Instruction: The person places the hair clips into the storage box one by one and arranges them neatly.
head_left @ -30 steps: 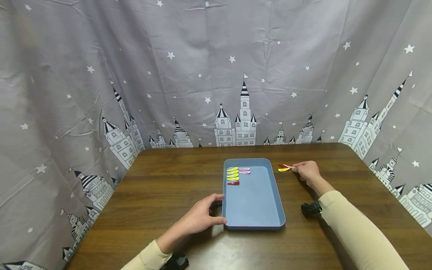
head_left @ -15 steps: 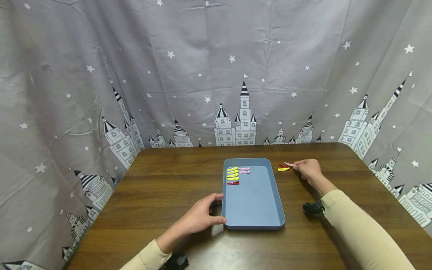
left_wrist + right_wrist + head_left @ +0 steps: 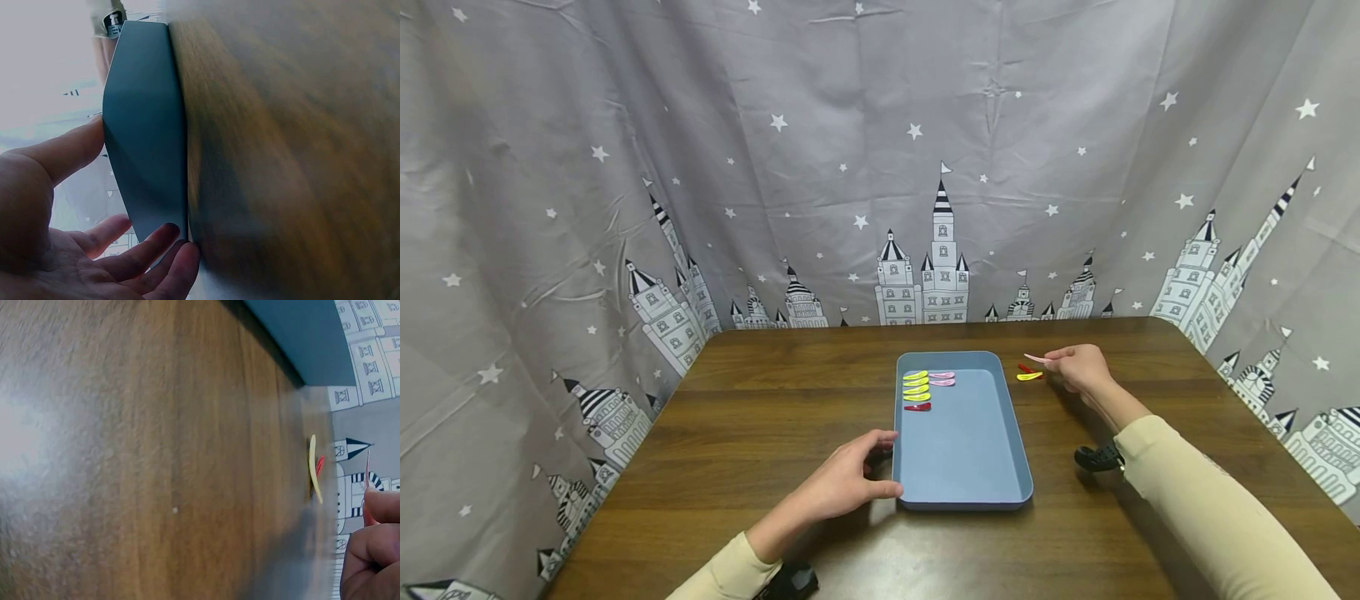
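In the head view my right hand (image 3: 1081, 369) pinches a pink snap hair clip (image 3: 1037, 358) by one end, raised above the table. Just under it lie a yellow hair clip (image 3: 1029, 377) and a partly covered red hair clip (image 3: 1025, 367). A shallow blue-grey tray (image 3: 966, 450) holds several yellow clips (image 3: 917, 390) in a column, with a red clip (image 3: 917, 407) below them. Two pink clips (image 3: 942, 382) sit to their right. My left hand (image 3: 850, 479) rests against the tray's left side; the left wrist view shows relaxed fingertips and thumb touching the tray wall (image 3: 147, 112).
The brown wooden table (image 3: 790, 392) extends around the tray on every side. Behind it hangs a grey curtain (image 3: 820, 167) with printed castles and stars. A black wrist strap (image 3: 1097, 457) hangs beneath the right sleeve.
The right hand has lifted the pink clip up off the yellow and red clips beside the tray and shifted it slightly away from me. The left hand and the tray stay put.
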Available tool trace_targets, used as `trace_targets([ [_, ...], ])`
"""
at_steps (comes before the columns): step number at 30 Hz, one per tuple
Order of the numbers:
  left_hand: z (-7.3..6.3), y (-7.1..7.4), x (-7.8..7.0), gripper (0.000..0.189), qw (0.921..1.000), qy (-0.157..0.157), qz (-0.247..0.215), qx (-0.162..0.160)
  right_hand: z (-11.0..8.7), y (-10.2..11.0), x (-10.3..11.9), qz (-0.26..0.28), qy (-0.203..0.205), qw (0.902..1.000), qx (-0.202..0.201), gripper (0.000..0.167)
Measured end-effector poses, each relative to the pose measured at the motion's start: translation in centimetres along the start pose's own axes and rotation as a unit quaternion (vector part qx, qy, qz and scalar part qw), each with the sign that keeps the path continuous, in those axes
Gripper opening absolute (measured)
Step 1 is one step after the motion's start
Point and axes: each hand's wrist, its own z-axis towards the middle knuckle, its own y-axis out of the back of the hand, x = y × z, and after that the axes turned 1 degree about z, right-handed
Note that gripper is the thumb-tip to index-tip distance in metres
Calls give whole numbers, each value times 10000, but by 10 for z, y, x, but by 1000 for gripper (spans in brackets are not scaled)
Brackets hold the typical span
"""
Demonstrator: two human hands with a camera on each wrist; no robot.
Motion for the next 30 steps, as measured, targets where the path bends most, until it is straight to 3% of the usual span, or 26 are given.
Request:
trace_targets([
  [30, 0, 1, -2, 71, 10000, -55, -57, -1, -10, -30, 47, -133, 190, 9976, 654, 33],
])
